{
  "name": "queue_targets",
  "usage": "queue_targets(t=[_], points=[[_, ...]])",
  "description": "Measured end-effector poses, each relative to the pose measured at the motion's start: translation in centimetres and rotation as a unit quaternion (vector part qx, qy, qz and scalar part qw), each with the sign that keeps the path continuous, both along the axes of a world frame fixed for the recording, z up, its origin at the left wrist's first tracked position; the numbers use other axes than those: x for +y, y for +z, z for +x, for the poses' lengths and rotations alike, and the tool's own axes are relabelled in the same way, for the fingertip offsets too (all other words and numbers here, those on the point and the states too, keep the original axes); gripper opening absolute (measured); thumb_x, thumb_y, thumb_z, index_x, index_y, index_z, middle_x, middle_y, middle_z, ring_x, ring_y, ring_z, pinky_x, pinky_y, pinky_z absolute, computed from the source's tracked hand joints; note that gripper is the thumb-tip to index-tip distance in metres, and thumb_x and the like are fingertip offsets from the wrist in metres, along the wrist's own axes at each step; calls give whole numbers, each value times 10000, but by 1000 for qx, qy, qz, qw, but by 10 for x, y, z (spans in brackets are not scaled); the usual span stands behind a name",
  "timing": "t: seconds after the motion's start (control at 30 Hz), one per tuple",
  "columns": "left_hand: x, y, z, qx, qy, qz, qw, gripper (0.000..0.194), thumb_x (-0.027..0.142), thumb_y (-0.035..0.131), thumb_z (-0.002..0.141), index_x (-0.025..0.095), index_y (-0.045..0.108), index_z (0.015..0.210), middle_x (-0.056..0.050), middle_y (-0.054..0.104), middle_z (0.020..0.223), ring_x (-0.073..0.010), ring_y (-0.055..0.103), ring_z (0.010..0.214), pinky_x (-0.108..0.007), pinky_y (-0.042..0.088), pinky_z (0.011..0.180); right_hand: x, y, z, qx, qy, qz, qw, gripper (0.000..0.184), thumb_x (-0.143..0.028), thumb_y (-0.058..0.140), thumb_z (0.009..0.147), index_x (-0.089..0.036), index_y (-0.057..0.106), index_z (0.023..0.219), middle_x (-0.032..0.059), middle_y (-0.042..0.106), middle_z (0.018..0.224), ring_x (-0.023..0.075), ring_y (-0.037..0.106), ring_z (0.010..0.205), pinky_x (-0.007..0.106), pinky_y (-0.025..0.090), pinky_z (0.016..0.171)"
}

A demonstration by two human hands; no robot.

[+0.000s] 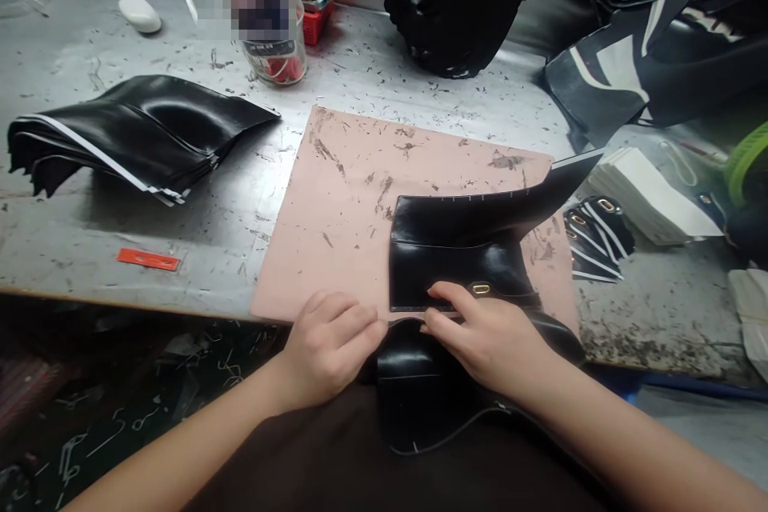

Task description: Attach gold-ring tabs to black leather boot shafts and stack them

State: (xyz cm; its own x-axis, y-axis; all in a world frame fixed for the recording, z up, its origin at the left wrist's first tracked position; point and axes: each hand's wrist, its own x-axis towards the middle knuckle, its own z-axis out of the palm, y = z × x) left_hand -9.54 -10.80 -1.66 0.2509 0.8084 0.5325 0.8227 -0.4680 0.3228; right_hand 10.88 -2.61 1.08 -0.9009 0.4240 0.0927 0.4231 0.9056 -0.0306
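A black leather piece (462, 256), shaped like a boot shaft panel with a small gold eyelet (481, 288), lies on the pink mat (336, 208). More black leather (414, 392) hangs over the table's front edge onto my lap; whether both are one piece I cannot tell. My left hand (333, 344) is closed, its thumb and fingertips pinching at the left corner of the hanging leather. My right hand (489, 340) holds the leather's near edge between thumb and fingers, its index finger extended over the upper panel beside the eyelet.
A stack of black leather panels (162, 120) lies at left behind an orange strip (147, 259). Farther back are a clear cup (279, 60), a red basket (317, 22) and a white oval object (140, 14). Eyelet tabs (600, 236) and white pieces (654, 196) sit at right.
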Motion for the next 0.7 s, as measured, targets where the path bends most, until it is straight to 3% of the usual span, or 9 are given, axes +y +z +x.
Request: queue_targets(t=[0.17,0.33,0.5,0.7], points=[[-1,0,-3,28,-27,53,998,120,101,529,780,160,617,838,-19,656,755,-151,544,722,-280,391,580,0,0,0,1,-6,-2,1000,171,-144,457,811,-194,618,783,81,610,1019,73,458,486,225,310,487],[1,0,-3,32,-31,42,998,119,92,608,726,149,615,830,-11,649,739,-149,516,696,-278,378,573,-2,0,-1,1,-15,-3,1000,157,-140,467,802,-192,611,769,80,612,1027,78,469,491,225,312,492],[6,1,1,1,-22,-15,1000,104,89,599,718,165,595,788,1,625,715,-135,485,679,-271,389,594,-3,1,-1,-1,-23,-1,1000,150,-149,474,803,-196,616,784,80,611,1043,81,475,495,228,316,502],[16,10,11,-81,38,-122,988,116,68,512,708,160,570,668,-4,566,650,-124,449,629,-261,389,579,-3,4,-4,25,-45,-18,999,221,-232,443,859,-189,613,725,63,625,991,62,442,470,211,305,484]])
